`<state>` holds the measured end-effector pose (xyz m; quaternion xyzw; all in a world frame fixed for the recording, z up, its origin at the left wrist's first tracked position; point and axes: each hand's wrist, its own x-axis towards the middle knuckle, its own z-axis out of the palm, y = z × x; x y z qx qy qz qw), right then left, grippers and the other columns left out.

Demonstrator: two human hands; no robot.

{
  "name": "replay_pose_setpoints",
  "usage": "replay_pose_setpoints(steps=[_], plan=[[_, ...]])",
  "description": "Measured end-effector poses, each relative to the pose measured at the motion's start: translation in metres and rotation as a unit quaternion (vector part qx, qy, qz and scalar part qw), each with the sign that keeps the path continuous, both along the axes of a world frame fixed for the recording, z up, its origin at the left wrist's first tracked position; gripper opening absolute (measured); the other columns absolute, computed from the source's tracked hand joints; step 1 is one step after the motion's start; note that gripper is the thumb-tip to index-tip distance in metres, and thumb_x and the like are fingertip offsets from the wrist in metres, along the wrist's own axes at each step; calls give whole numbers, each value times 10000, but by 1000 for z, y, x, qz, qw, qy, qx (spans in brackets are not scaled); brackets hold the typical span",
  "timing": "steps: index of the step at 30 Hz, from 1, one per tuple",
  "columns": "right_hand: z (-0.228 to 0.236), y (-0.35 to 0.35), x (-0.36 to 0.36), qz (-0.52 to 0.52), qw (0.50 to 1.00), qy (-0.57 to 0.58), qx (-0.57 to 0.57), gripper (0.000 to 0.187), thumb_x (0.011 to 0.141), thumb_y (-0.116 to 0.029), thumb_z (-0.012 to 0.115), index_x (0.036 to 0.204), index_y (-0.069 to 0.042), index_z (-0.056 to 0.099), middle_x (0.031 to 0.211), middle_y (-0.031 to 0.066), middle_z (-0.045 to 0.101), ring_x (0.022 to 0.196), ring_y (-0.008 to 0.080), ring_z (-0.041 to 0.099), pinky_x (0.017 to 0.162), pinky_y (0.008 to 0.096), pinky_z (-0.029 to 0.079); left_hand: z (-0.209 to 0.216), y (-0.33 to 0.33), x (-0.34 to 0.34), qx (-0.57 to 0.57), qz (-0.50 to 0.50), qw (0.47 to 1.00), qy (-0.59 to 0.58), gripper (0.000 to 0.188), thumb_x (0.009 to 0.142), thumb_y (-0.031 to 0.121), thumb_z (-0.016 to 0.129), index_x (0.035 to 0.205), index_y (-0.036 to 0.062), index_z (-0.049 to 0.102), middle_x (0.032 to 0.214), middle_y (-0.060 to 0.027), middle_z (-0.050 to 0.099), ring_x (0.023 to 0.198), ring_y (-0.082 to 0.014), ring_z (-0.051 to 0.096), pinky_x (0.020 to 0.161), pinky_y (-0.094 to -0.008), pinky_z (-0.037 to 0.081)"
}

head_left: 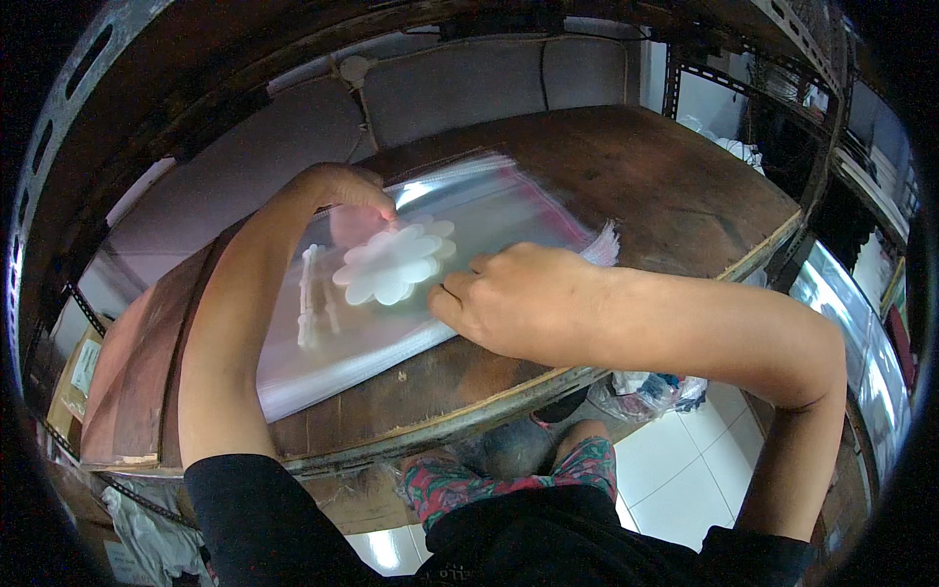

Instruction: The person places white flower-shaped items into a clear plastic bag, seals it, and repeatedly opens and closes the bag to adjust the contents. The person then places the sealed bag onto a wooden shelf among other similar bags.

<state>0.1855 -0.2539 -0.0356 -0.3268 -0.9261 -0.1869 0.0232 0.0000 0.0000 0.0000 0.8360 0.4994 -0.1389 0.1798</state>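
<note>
A thick stack of clear plastic bags (337, 377) lies slanted on the dark wooden table, with a pinkish-red band along its far right side. A bright white flower shape and a thin white bar show on the glossy top, looking like reflected lamps. At the stack's far edge is my left hand (354, 192), bent down at the wrist with its fingers together; what they pinch, if anything, is hidden. My right hand (509, 301) rests over the near right part of the stack. Its fingers are curled in against the plastic, and their tips are hidden.
The brown wooden table (675, 176) has a worn, pale front edge close to my lap. Grey padded panels (450, 88) stand behind it. Slotted metal frames (753, 93) rise at the right. Below the table, a clear bag of bundled stuff (646, 394) lies on the white tiled floor (690, 470).
</note>
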Motion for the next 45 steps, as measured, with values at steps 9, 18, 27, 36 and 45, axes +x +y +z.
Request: replay_pose_setpoints(steps=[9, 18, 27, 36, 45], plan=[[-8, 1, 6, 17, 995, 14, 94, 360, 822, -123, 557, 1139, 43, 517, 961, 162, 641, 902, 292, 659, 709, 391, 558, -5, -2, 1, -21, 57, 997, -42, 620, 608, 424, 780, 1075, 40, 641, 1015, -145, 670, 893, -266, 651, 792, -398, 532], [-23, 16, 16, 72, 981, 111, 145, 361, 838, -168, 529, 1167, -18, 544, 953, 141, 637, 880, 287, 662, 680, 390, 560, -12, 2, 2, 10, 42, 998, -34, 639, 632, 400, 759, 1141, 50, 598, 1082, -151, 638, 912, -273, 636, 760, -406, 538], [-21, 18, 13, 125, 966, 68, 216, 275, 834, -178, 518, 1062, -33, 574, 818, 71, 627, 810, 238, 669, 634, 374, 563, -12, -9, -3, 51, 49, 995, -65, 819, 599, 451, 758, 1254, 27, 507, 1186, -181, 585, 1035, -301, 601, 849, -420, 521], [-8, 15, 25, 141, 962, 66, 223, 127, 812, -176, 529, 854, -56, 535, 794, 60, 587, 769, 219, 642, 604, 340, 554, -10, -19, -4, 21, 34, 998, -49, 808, 644, 484, 737, 1258, 0, 535, 1214, -193, 587, 1073, -308, 586, 874, -405, 500], [-14, -69, 71, 60, 975, 62, 207, 184, 808, -200, 527, 956, -92, 539, 782, 18, 499, 755, 175, 560, 644, 301, 458, -12, -109, 0, 127, -43, 988, -71, 669, 753, 584, 673, 1084, 5, 623, 980, -156, 658, 907, -247, 634, 772, -379, 514]])
